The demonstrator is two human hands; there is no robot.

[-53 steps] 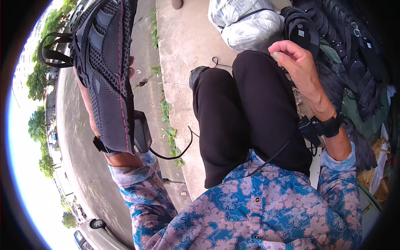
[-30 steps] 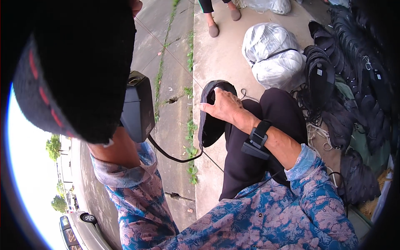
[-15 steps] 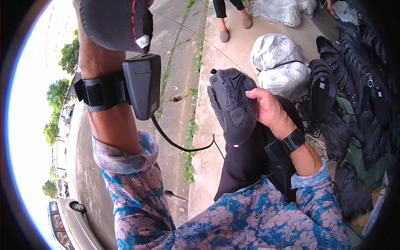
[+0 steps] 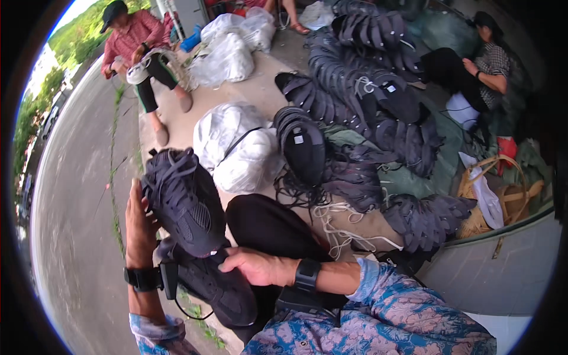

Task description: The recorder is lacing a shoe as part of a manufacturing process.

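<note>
In front of my knees is a black shoe upper point(image 4: 186, 198) with mesh panels and laces, its toe pointing down toward me. My left hand point(image 4: 140, 222) wraps its left side, the fingers partly hidden behind it. Below its toe, a second dark shoe upper point(image 4: 228, 296) lies against my leg. My right hand point(image 4: 251, 266) is closed, thumb on top, on the dark edge where the two meet. Which of the two it grips is hard to make out.
Ahead stands a white plastic-wrapped bundle point(image 4: 234, 142). Rows of stacked black uppers point(image 4: 349, 83) spread to its right, with loose white cords point(image 4: 340, 228) nearer me. A woven basket point(image 4: 503, 198) stands far right. One person point(image 4: 139, 41) sits far left, another point(image 4: 494, 71) far right.
The view has swung right. My left hand has come down from its raised place to the upper over my lap. My right hand now lies at the toe instead of the upper's side.
</note>
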